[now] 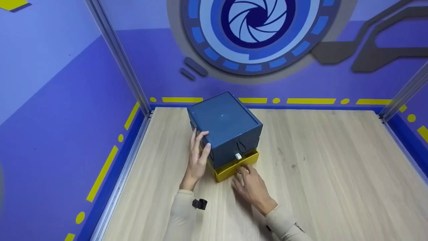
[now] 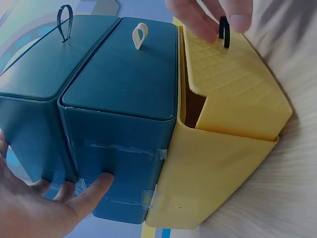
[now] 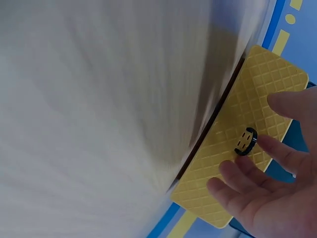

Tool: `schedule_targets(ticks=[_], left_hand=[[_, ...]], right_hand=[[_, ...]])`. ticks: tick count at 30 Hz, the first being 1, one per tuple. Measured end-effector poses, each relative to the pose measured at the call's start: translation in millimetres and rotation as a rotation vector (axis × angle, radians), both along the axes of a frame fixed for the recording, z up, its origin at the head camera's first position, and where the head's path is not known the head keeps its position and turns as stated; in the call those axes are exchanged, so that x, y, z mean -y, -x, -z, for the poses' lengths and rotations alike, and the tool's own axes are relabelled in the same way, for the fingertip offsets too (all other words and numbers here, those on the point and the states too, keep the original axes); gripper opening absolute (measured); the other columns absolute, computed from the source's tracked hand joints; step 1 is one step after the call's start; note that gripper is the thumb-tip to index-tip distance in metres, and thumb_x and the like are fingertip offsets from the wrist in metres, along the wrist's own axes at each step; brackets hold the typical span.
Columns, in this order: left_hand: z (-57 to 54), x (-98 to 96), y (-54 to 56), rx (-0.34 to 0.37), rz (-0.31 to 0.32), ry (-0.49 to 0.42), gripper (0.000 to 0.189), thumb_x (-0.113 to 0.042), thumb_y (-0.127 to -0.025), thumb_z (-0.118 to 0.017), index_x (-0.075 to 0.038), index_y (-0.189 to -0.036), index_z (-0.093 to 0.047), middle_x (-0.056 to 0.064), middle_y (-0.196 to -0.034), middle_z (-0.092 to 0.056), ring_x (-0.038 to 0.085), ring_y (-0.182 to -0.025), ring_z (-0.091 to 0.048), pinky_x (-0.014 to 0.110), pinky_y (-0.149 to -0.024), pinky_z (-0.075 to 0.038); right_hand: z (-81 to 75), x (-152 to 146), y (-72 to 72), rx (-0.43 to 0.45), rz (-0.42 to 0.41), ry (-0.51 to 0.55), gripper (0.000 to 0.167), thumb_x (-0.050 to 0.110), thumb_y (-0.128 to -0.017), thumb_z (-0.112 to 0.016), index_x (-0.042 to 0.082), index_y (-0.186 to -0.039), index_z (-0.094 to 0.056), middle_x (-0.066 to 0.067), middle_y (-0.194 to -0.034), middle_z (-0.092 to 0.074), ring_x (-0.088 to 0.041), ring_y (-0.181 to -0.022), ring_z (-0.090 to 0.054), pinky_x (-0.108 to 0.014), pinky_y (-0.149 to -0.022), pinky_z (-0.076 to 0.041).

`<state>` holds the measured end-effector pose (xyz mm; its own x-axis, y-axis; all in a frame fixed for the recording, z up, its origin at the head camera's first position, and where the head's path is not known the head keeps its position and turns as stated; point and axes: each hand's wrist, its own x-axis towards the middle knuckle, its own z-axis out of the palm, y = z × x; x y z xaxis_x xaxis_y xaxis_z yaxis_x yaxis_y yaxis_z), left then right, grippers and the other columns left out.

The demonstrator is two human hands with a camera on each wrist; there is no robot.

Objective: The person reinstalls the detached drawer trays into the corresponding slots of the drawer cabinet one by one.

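A stacked drawer box stands tilted in the head view, with dark blue units point(image 1: 222, 115) over a yellow drawer point(image 1: 234, 170). My left hand point(image 1: 198, 157) lies along the left side of the blue units, fingers mostly straight; in the left wrist view its fingertips touch the blue wall point(image 2: 126, 163). At the yellow drawer, which stands partly out of its yellow case point(image 2: 213, 173), is my right hand point(image 1: 252, 187). In the right wrist view its loosely bent fingers point(image 3: 233, 193) surround the black loop pull point(image 3: 252, 141), thumb apart. Whether a fingertip is inside the loop is unclear.
The blue fronts carry a black loop point(image 2: 64, 25) and a white loop point(image 2: 140, 35). Clear tape point(image 2: 124, 148) runs along the blue side. Beneath is a wooden table point(image 1: 321, 174), bordered by a blue-purple back wall point(image 1: 140, 60) and a left metal rail point(image 1: 123, 187).
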<state>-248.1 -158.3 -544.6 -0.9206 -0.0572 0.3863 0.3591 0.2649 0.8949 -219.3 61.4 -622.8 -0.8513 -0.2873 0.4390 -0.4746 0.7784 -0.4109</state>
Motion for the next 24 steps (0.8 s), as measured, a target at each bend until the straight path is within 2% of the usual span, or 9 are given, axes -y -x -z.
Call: schedule_targets(ticks=[7, 12, 16, 18, 20, 22, 24], left_hand=[[0.8, -1.5, 0.5, 0.022, -0.001, 0.005, 0.046, -0.028, -0.110, -0.051, -0.021, -0.155, -0.050, 0.018, -0.179, -0.011, 0.044, -0.164, -0.016, 0.076, -0.116, -0.036], [-1.0, 1.0, 0.0, 0.020, -0.009, 0.010, 0.046, -0.030, -0.109, -0.051, -0.023, -0.155, -0.050, 0.016, -0.179, -0.011, 0.043, -0.165, -0.015, 0.077, -0.117, -0.034], [-1.4, 3.1, -1.9, 0.020, -0.012, 0.013, 0.045, -0.029, -0.110, -0.051, -0.022, -0.154, -0.050, 0.016, -0.179, -0.011, 0.043, -0.165, -0.014, 0.077, -0.117, -0.033], [-1.9, 3.5, -2.7, 0.017, -0.015, 0.014, 0.045, -0.028, -0.109, -0.051, -0.021, -0.154, -0.050, 0.017, -0.179, -0.011, 0.043, -0.165, -0.014, 0.077, -0.117, -0.033], [-2.6, 2.8, -2.7, 0.009, -0.012, 0.006, 0.044, -0.027, -0.110, -0.050, -0.019, -0.153, -0.051, 0.019, -0.178, -0.011, 0.044, -0.165, -0.013, 0.078, -0.117, -0.032], [-4.0, 0.3, -2.3, 0.015, -0.007, -0.002, 0.045, -0.027, -0.110, -0.050, -0.019, -0.154, -0.050, 0.019, -0.178, -0.010, 0.044, -0.165, -0.014, 0.078, -0.117, -0.032], [-5.4, -3.8, -2.1, 0.026, -0.009, -0.016, 0.048, -0.028, -0.110, -0.050, -0.019, -0.158, -0.047, 0.020, -0.178, -0.010, 0.043, -0.165, -0.014, 0.077, -0.120, -0.029]], right_hand=[[-0.1, 4.7, 2.8, 0.146, 0.033, -0.056, 0.048, 0.023, -0.091, -0.085, -0.001, -0.129, -0.069, -0.023, -0.134, -0.064, -0.040, -0.114, -0.069, -0.054, -0.093, -0.060], [0.0, 10.6, 7.7, 0.156, 0.031, -0.074, 0.055, 0.025, -0.092, -0.084, -0.001, -0.136, -0.065, -0.026, -0.140, -0.063, -0.044, -0.122, -0.066, -0.056, -0.098, -0.059], [-2.4, 11.1, 9.6, 0.154, 0.005, -0.057, 0.054, 0.026, -0.091, -0.084, -0.001, -0.135, -0.067, -0.027, -0.139, -0.064, -0.045, -0.121, -0.067, -0.058, -0.097, -0.059], [-8.2, 7.4, 11.5, 0.159, -0.009, -0.034, 0.048, 0.023, -0.093, -0.081, -0.002, -0.131, -0.069, -0.028, -0.137, -0.065, -0.046, -0.119, -0.068, -0.059, -0.096, -0.059], [-19.4, -0.4, 15.2, 0.167, 0.000, -0.011, 0.034, 0.017, -0.095, -0.076, -0.002, -0.122, -0.073, -0.027, -0.133, -0.069, -0.046, -0.117, -0.069, -0.059, -0.095, -0.059], [-35.0, -12.4, 21.7, 0.182, 0.054, 0.055, 0.025, 0.012, -0.097, -0.069, -0.002, -0.117, -0.075, -0.024, -0.128, -0.072, -0.044, -0.114, -0.071, -0.058, -0.095, -0.059], [-53.5, -26.0, 30.3, 0.205, 0.140, 0.147, 0.025, 0.012, -0.101, -0.062, -0.001, -0.118, -0.075, -0.021, -0.127, -0.074, -0.042, -0.115, -0.071, -0.056, -0.097, -0.059]])
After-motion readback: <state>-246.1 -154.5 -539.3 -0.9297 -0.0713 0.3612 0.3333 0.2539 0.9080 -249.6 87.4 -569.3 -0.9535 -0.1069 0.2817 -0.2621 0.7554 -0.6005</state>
